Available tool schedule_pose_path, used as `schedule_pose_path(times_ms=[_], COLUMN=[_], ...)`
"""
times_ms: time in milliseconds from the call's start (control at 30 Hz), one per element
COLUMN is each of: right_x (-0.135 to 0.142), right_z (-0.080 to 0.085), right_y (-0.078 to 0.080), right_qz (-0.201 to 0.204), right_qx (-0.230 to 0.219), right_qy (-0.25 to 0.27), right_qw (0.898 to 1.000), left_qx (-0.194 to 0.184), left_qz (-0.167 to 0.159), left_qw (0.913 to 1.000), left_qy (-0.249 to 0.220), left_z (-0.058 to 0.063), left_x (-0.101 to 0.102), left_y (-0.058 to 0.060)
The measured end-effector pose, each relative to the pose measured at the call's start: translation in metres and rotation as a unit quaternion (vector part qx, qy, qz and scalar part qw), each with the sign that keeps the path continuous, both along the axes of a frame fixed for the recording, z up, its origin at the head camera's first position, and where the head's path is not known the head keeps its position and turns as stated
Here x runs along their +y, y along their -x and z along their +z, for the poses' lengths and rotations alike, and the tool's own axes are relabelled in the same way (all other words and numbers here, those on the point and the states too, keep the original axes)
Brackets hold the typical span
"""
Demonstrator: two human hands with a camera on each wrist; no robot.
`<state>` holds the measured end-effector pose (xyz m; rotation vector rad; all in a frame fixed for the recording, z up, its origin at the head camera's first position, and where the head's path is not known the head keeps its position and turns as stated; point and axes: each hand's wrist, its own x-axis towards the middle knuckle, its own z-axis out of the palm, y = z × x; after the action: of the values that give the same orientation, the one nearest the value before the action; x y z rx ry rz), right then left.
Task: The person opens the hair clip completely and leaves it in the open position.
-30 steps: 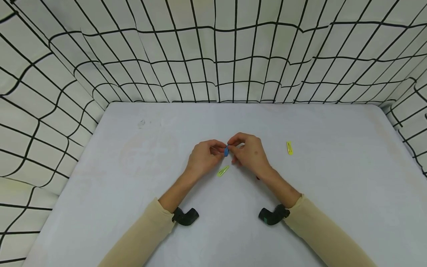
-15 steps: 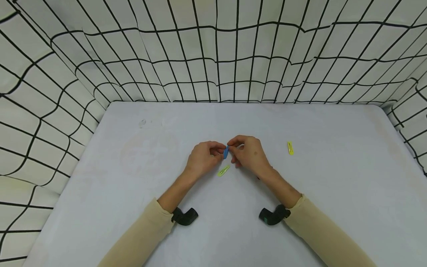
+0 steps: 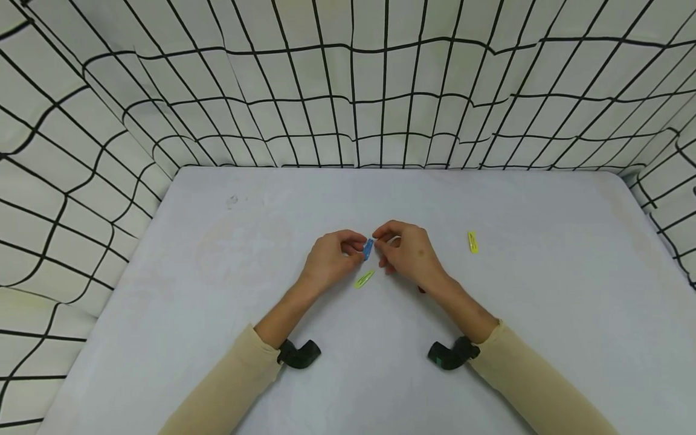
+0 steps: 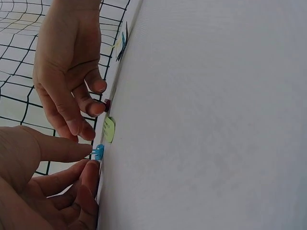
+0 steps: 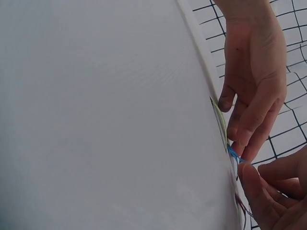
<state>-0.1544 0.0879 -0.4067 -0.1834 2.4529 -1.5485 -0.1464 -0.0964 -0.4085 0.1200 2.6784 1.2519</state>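
Note:
A small blue snap hair clip (image 3: 368, 249) is pinched between thumb and fingers of my left hand (image 3: 330, 257). The left wrist view shows the blue clip (image 4: 99, 152) beside the thumb tip, low over the table. My right hand (image 3: 409, 251) is close by on the right, its thumb and fingers loosely bent. In the left wrist view the right hand (image 4: 72, 76) is a little apart from the clip, with nothing seen in its fingers. Just in front of both hands lies a yellow-green hair clip (image 3: 364, 278) on the white table.
A yellow hair clip (image 3: 472, 242) lies farther right on the table (image 3: 544, 272). Under the right wrist, a small dark red thing (image 3: 422, 290) is mostly hidden. Black-lined white netting or cloth (image 3: 353, 84) rises behind the table and along its sides.
The right fingers have drawn slightly right, off the blue clip, which shows more fully now. My left hand keeps its hold and has barely moved.

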Motion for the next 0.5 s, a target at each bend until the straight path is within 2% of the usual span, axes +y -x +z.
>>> schedule_pose_path(times_ms=[500], right_x=[0.002], right_z=[0.008], right_y=[-0.011], right_qz=[0.028], right_qx=[0.055], right_qy=[-0.046], right_qw=[0.997], left_qx=[0.004], left_qz=[-0.003], left_qw=[1.0], left_qy=[-0.004], left_z=[0.0], left_x=[-0.007], left_y=[-0.008])
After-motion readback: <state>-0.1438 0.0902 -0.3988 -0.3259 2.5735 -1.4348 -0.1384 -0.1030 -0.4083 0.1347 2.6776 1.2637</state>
